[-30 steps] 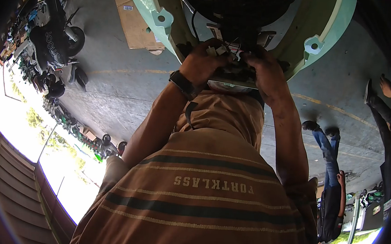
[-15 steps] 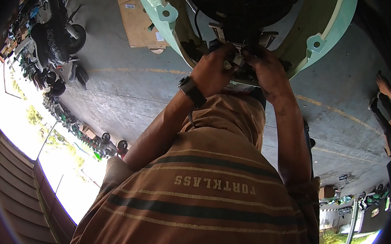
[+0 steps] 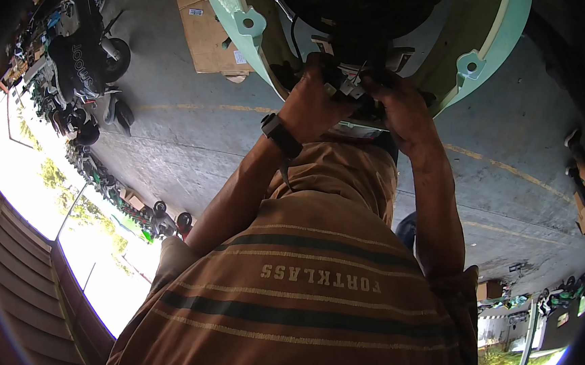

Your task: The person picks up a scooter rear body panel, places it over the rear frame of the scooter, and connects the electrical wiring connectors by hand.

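A pale green scooter body panel (image 3: 248, 23) curves around a dark inner cavity at the top of the view. At its near edge, several white wire connectors (image 3: 349, 85) with thin wires sit between my hands. My left hand (image 3: 311, 102), with a black watch (image 3: 282, 136) on the wrist, has its fingers and thumb curled around connectors on the left side. From the right, my right hand (image 3: 403, 105) pinches at the connectors with thumb and fingers. Its fingertips are dark and partly hidden in shadow. A black cable (image 3: 294, 33) runs down inside the panel.
Flattened cardboard (image 3: 205, 30) lies on the concrete floor (image 3: 174, 133) beyond the panel. A black scooter (image 3: 77, 66) stands at left, with rows of others behind it. Another person's limb (image 3: 584, 169) shows at the far right edge.
My left hand has shifted slightly left and opened its grip a little, exposing more of the white connectors. My right hand stays nearly in place. The person at far right has moved.
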{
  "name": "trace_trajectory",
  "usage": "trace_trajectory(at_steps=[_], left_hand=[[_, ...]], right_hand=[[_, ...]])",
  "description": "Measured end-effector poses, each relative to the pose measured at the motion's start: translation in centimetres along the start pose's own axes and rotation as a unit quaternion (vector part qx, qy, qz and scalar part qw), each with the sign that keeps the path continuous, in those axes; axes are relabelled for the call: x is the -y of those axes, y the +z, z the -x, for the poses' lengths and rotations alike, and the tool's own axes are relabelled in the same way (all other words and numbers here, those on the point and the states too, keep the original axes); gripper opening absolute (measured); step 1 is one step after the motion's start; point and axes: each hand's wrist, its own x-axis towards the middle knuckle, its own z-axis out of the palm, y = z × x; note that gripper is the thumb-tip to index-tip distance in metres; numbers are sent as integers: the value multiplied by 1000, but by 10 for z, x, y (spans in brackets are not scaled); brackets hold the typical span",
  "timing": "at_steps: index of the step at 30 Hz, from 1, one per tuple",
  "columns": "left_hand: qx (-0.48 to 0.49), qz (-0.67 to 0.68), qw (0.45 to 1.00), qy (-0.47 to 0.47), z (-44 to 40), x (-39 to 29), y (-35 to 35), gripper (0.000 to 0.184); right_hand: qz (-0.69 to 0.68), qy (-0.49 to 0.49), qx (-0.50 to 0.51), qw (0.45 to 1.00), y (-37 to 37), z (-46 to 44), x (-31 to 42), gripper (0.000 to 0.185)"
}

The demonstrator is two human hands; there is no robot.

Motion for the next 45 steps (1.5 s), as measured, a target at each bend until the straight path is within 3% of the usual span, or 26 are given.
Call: trace_trajectory(at_steps=[4, 7, 13, 16, 18, 25, 28, 33, 42, 45], left_hand=[[15, 36, 999, 18, 4, 16, -3, 52], [38, -9, 999, 18, 5, 14, -6, 41], [73, 26, 995, -61, 5, 6, -7, 32], [58, -49, 997, 6, 6, 17, -2, 31], [-26, 10, 998, -51, 7, 5, 1, 29], [-68, -21, 996, -59, 1, 10, 8, 26], [-3, -25, 995, -93, -2, -1, 4, 26], [85, -52, 994, -49, -3, -3, 5, 27], [78, 8, 993, -83, -5, 0, 5, 27], [87, -50, 992, -72, -5, -5, 5, 27]], right_hand=[[-6, -1, -5, 1000, 3, 11, 12, 45], [16, -12, 10, 1000, -1, 10, 11, 48], [13, 2, 25, 1000, 0, 11, 12, 50], [-1, -19, 16, 1000, 1, 8, 7, 52], [-3, -20, 9, 1000, 2, 7, 6, 53], [4, -28, -18, 999, 0, 2, 1, 54], [-40, -40, -43, 997, -1, -1, -2, 49], [-45, -70, -52, 995, -3, 0, 1, 49], [-49, -105, -46, 992, -1, 1, -1, 51], [-31, -100, -53, 993, -1, 2, 0, 50]])
